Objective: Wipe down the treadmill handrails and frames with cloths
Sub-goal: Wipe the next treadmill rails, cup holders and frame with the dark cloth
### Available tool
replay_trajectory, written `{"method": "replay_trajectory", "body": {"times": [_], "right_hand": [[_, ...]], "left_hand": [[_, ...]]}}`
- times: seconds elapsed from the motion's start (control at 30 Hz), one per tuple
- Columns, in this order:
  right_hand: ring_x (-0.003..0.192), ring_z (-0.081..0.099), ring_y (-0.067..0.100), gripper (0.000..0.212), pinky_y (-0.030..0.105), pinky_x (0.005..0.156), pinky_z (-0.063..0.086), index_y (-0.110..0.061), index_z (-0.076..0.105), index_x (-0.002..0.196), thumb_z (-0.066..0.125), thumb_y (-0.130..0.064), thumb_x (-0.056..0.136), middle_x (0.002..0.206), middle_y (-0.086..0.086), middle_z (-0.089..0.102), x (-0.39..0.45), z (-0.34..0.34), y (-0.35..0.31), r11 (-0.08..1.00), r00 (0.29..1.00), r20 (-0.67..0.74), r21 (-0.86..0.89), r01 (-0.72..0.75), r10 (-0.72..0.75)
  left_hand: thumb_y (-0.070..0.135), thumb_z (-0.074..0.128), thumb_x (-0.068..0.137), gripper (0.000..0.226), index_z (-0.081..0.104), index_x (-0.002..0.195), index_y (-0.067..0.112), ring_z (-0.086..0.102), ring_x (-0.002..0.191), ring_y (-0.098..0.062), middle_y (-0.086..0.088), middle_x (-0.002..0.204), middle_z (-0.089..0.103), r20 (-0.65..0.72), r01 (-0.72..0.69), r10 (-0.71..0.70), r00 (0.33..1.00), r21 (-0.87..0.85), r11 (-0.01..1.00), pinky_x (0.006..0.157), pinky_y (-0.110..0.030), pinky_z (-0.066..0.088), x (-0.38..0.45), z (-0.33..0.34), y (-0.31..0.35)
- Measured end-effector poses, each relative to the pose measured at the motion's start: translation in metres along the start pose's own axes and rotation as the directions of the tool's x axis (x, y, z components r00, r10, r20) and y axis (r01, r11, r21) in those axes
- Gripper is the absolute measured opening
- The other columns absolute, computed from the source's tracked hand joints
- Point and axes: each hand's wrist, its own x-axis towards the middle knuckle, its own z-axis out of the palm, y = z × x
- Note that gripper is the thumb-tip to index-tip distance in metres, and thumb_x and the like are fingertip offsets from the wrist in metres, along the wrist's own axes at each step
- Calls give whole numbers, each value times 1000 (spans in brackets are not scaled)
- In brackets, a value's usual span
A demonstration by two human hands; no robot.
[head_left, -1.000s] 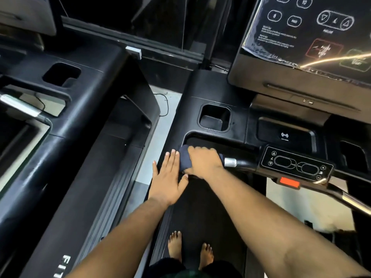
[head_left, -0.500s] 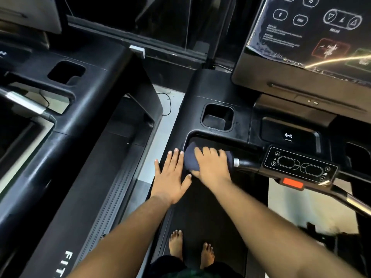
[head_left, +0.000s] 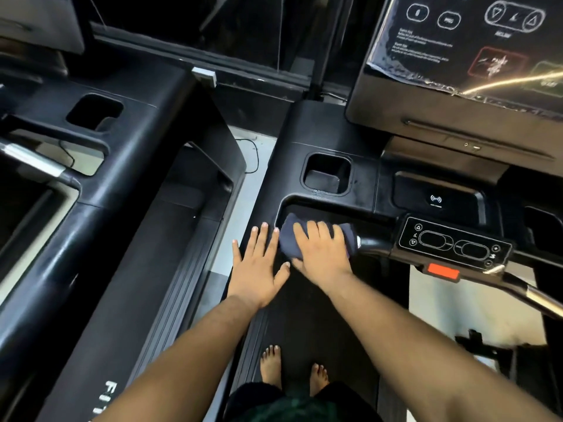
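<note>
A dark blue cloth (head_left: pixel 288 239) is wrapped over the left end of the treadmill's front handrail (head_left: pixel 373 243). My right hand (head_left: pixel 323 254) lies on top of it, fingers curved over the bar and thumb tucked at the cloth's near edge, gripping cloth and rail together. My left hand (head_left: pixel 257 264) rests flat with fingers spread on the black side frame (head_left: pixel 268 190), just left of the cloth, its thumb almost touching my right hand.
A control pad with an orange stop tab (head_left: pixel 443 272) sits on the rail to the right. A cup recess (head_left: pixel 327 175) and the console screen (head_left: pixel 475 47) lie beyond. A second treadmill (head_left: pixel 100 193) stands to the left. My bare feet (head_left: pixel 292 371) are on the belt.
My right hand has rolled forward over the rail, so its fingers now show on top of the cloth and more cloth covers the bar's right side. My left hand stays flat in place.
</note>
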Motion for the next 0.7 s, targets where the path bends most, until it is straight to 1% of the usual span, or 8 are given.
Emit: {"method": "replay_trajectory", "body": {"times": [0.13, 0.2, 0.27, 0.33, 0.5, 0.53, 0.63, 0.7], "right_hand": [[101, 67, 29, 78, 40, 69, 40, -26, 56, 116, 56, -83, 62, 111, 0, 69, 47, -29, 16, 973, 966, 236, 227, 48, -103], [104, 64, 29, 77, 43, 75, 41, -26, 55, 121, 59, -78, 66, 113, 3, 68, 33, -23, 11, 988, 995, 92, 153, 16, -31], [113, 56, 31, 82, 48, 91, 39, -22, 47, 136, 67, -67, 71, 124, 8, 62, -1, -2, 0, 1000, 999, -44, 21, -22, 23], [116, 52, 33, 87, 51, 97, 37, -20, 43, 141, 71, -63, 71, 128, 11, 58, -14, 8, -1, 999, 997, -68, -23, -27, 26], [95, 67, 28, 79, 40, 70, 44, -33, 57, 109, 58, -90, 53, 107, 0, 70, 50, -31, 27, 965, 953, 279, 258, 40, -115], [95, 67, 28, 79, 40, 70, 44, -33, 57, 108, 57, -90, 53, 106, -1, 70, 50, -30, 26, 962, 960, 255, 271, 40, -112], [105, 61, 30, 80, 45, 84, 44, -26, 51, 129, 69, -72, 66, 116, 5, 65, 14, -5, 12, 998, 999, -32, 57, 20, -18], [109, 56, 32, 82, 48, 91, 41, -22, 48, 135, 75, -60, 68, 120, 9, 61, -9, 10, 8, 1000, 994, -107, -21, -5, 3]], "left_hand": [[65, 7, 96, 80, -11, 163, 26, -22, 156, -20, -2, 170, -21, 13, 12, -12, 1000, 22, 1000, 123, -64, -11, -1, -3, 3], [65, 6, 96, 81, -11, 163, 25, -23, 156, -20, -2, 170, -22, 8, 7, -7, 1000, 38, 999, 122, -65, -10, -1, -3, 4], [66, 8, 96, 81, -12, 163, 25, -24, 156, -20, -2, 170, -22, 5, 0, 0, 1000, 45, 999, 122, -66, -9, -2, -3, 2], [66, 10, 97, 81, -11, 163, 25, -24, 156, -20, -2, 170, -22, -4, -14, 14, 1000, 55, 998, 121, -67, -9, -1, -2, 2], [65, 11, 98, 81, -9, 164, 23, -20, 157, -21, -2, 171, -16, -2, -42, 42, 999, 73, 996, 121, -67, -11, 0, -1, 4], [65, 11, 98, 81, -9, 164, 23, -19, 157, -21, -2, 172, -15, -1, -42, 43, 999, 77, 996, 121, -67, -10, -1, -1, 3], [65, 11, 99, 80, -10, 164, 24, -20, 157, -20, -1, 172, -16, -18, -36, 37, 999, 67, 997, 122, -66, -10, 0, 0, 1], [66, 11, 99, 80, -10, 164, 25, -21, 157, -20, -1, 171, -18, -13, -38, 39, 999, 62, 997, 122, -65, -11, 1, 3, 1]]}}
